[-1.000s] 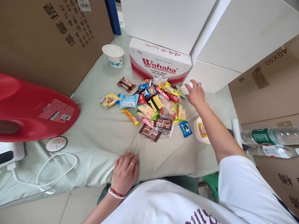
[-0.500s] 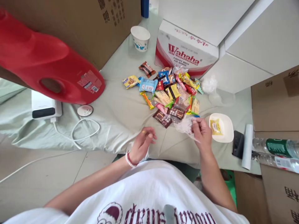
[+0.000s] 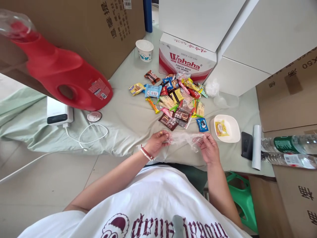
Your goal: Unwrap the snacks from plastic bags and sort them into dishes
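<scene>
A clear plastic bag [image 3: 184, 137] is stretched between my two hands, low over the near edge of the cloth. My left hand [image 3: 156, 144] pinches its left end, and my right hand [image 3: 209, 148] pinches the right end. Just beyond lies a heap of wrapped snacks [image 3: 168, 94] in many colours. Two brown cocoa packets [image 3: 168, 121] sit at the heap's near side. To their right is a small blue packet [image 3: 202, 125]. Beside my right hand stands a white square bowl [image 3: 234, 132] with a yellow wrapped snack [image 3: 221, 129] in it.
A large red detergent jug [image 3: 71, 76] stands left, near a white power bank [image 3: 59, 114] with a cable. A paper cup [image 3: 145, 50] and a Wahaha carton [image 3: 187, 59] are at the back. Right lie a crumpled clear bag [image 3: 212, 88], black phone-like object [image 3: 246, 145], white roll [image 3: 257, 147] and bottles [image 3: 287, 144].
My left hand has moved right and up and taken hold of the bag's left end. The bag, before only in my right hand, is now pulled out sideways. The view has shifted slightly.
</scene>
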`<action>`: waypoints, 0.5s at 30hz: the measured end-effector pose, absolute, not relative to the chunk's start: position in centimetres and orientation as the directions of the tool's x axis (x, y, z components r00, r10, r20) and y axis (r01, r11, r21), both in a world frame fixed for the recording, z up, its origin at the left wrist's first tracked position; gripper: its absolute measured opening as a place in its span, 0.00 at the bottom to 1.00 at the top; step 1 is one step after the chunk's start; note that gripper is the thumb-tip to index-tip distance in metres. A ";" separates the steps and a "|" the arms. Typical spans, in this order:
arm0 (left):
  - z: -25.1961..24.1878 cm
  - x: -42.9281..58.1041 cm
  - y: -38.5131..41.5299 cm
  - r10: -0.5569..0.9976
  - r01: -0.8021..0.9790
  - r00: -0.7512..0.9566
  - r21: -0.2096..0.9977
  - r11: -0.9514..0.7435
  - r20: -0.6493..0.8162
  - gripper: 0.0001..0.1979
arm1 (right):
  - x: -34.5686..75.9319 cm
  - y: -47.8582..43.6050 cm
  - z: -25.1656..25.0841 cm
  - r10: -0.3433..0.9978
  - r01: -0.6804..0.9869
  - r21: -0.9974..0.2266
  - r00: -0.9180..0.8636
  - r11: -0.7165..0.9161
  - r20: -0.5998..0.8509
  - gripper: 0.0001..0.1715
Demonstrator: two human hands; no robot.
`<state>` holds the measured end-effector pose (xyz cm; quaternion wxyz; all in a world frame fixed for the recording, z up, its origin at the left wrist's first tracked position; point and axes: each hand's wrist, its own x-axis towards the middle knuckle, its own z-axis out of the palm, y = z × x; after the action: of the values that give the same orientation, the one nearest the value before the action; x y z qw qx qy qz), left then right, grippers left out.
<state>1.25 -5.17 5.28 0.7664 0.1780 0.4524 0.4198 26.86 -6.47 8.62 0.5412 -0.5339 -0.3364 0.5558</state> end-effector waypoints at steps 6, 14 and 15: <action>5.5 0.1 -4.4 0.837 -0.453 -0.018 0.751 0.481 -0.547 0.19 | 26.9 -6.7 8.0 0.886 -0.376 -0.839 0.085 -0.395 -0.455 0.25; 5.8 -3.9 -2.1 0.867 -0.343 -0.082 0.831 0.438 -0.491 0.16 | 27.6 -7.9 7.3 0.977 -0.091 -0.990 0.176 -0.104 -0.119 0.17; 5.8 -4.3 -1.9 0.862 -0.383 -0.091 0.817 0.432 -0.498 0.16 | 27.7 -8.4 7.5 0.982 0.007 -1.000 0.190 -0.007 -0.006 0.14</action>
<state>-4.34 -1.91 5.77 0.6388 0.2159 0.5547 0.4875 27.67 -8.35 7.54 0.5421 -0.5489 -0.4502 0.4497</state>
